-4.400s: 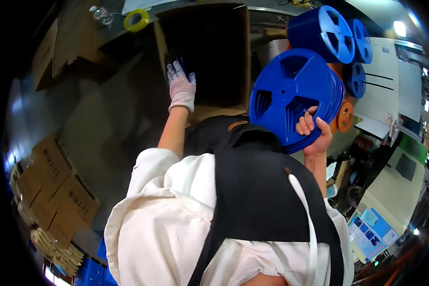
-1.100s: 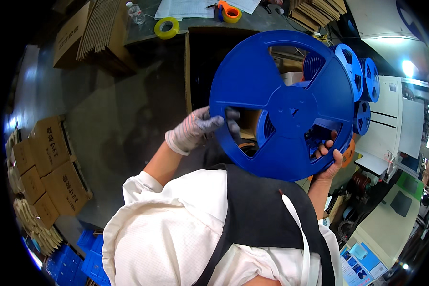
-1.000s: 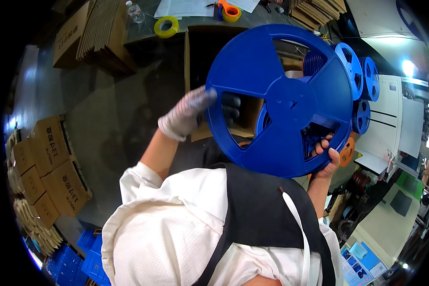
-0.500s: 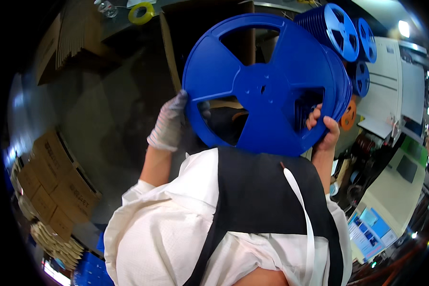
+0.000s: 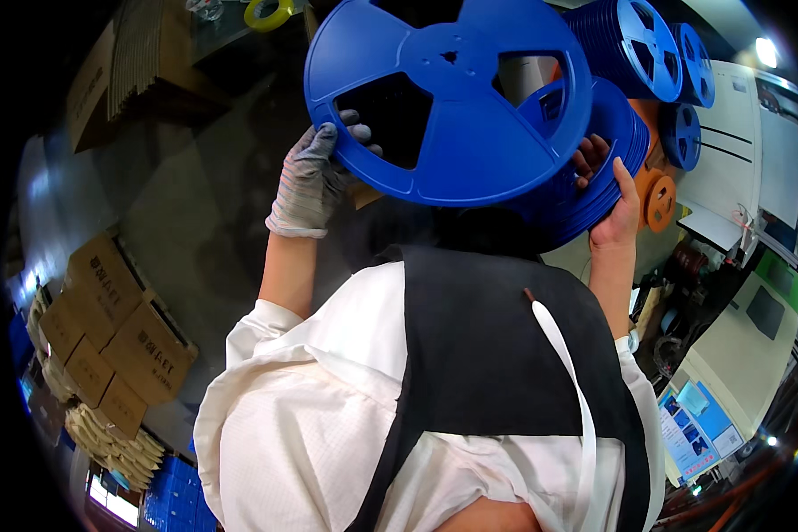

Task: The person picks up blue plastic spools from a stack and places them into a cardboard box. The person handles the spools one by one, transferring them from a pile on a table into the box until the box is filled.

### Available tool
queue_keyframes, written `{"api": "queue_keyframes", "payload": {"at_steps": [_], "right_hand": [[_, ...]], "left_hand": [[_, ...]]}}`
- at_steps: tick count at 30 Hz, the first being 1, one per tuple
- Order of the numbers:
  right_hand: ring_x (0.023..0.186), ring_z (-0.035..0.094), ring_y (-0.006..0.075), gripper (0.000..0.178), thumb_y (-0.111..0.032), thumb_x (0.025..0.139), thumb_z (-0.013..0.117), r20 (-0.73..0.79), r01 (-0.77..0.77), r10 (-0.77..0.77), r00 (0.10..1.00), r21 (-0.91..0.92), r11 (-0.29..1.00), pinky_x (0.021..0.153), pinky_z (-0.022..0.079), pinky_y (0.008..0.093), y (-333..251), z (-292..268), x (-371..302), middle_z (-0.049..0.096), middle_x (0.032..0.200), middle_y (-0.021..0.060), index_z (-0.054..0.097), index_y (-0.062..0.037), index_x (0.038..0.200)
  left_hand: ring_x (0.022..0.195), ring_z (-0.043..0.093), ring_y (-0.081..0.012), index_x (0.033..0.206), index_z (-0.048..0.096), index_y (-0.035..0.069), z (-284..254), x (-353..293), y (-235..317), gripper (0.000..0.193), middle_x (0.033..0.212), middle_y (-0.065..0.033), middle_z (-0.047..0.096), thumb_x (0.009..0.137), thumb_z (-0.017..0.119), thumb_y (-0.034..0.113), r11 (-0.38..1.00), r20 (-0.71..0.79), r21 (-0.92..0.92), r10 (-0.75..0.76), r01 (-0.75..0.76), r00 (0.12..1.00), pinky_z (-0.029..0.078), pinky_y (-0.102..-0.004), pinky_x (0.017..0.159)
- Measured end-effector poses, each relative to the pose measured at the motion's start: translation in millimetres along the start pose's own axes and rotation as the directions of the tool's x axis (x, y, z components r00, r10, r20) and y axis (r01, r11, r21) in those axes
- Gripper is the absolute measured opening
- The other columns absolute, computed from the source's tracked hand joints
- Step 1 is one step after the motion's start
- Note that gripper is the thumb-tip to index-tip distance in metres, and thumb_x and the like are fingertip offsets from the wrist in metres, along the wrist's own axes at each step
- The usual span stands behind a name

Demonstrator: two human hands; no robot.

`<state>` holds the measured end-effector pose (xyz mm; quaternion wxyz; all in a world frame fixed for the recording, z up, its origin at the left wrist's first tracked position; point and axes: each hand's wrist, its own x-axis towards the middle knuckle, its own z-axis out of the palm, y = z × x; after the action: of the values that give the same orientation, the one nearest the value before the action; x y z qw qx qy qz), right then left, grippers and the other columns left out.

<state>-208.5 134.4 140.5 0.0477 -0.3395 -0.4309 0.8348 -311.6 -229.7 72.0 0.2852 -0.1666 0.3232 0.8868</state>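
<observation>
A large blue plastic reel (image 5: 492, 155) with wide cutouts is held up at the top middle, tilted. My left hand (image 5: 306, 182), in a striped grey-white work glove, grips its left rim, thumb in front and fingers reaching through a cutout. Behind its right side hangs a stack of blue reels (image 5: 627, 146). My bare right hand (image 5: 619, 217) is closed on the stack's lower right rim, thumb outside and fingers inside a cutout. The front reel covers much of the stack.
More blue reels (image 5: 652, 44) stand stacked at the upper right, above an orange reel (image 5: 661, 202). Yellow tape (image 5: 269, 13) and a clear bottle (image 5: 206, 9) lie at the top left. Flattened cardboard (image 5: 137, 75) and cardboard boxes (image 5: 120, 328) are on the left.
The front reel has moved up and left with my left hand, parting from the stack. My right hand stays on the stack, which is now more exposed.
</observation>
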Motion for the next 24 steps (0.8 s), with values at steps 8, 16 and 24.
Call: {"api": "queue_keyframes", "payload": {"at_steps": [8,16,24], "right_hand": [[0.071,0.056,0.0149,0.037,-0.024,0.093,0.055,0.079,-0.012,0.015,0.997,-0.045,0.999,0.066,0.048,0.0285,12.0,-15.0,-5.0,0.058,0.078,0.0041,0.056,0.0012,0.121],[0.069,0.054,0.0139,0.034,-0.022,0.094,0.053,0.119,-0.009,0.012,0.993,-0.027,1.0,0.065,0.047,0.028,13.7,-11.8,-9.6,0.055,0.075,0.0034,0.057,0.0007,0.118],[0.068,0.05,0.0144,0.036,-0.021,0.094,0.052,0.112,0.002,0.003,0.994,-0.038,0.999,0.064,0.044,0.0279,13.4,-9.9,-11.0,0.051,0.075,0.004,0.052,0.0037,0.121]], "left_hand": [[0.087,0.067,-0.0257,0.116,0.049,0.008,-17.0,24.2,-8.5,0.024,0.104,-0.0145,0.064,0.093,0.053,0.004,0.861,-0.152,0.501,0.191,-0.091,0.97,0.058,-0.0361,0.074],[0.092,0.063,-0.0418,0.12,0.041,-0.001,-88.5,80.2,-58.3,0.039,0.097,-0.0234,0.065,0.087,0.055,0.013,-0.145,-0.236,0.938,0.394,0.314,0.888,0.051,-0.0438,0.08],[0.114,0.055,-0.0411,0.137,0.032,0.003,-71.7,106.7,-72.2,0.046,0.132,-0.0237,0.049,0.093,0.044,0.012,-0.016,-0.418,0.89,0.365,0.455,0.832,0.049,-0.0445,0.093]]}}
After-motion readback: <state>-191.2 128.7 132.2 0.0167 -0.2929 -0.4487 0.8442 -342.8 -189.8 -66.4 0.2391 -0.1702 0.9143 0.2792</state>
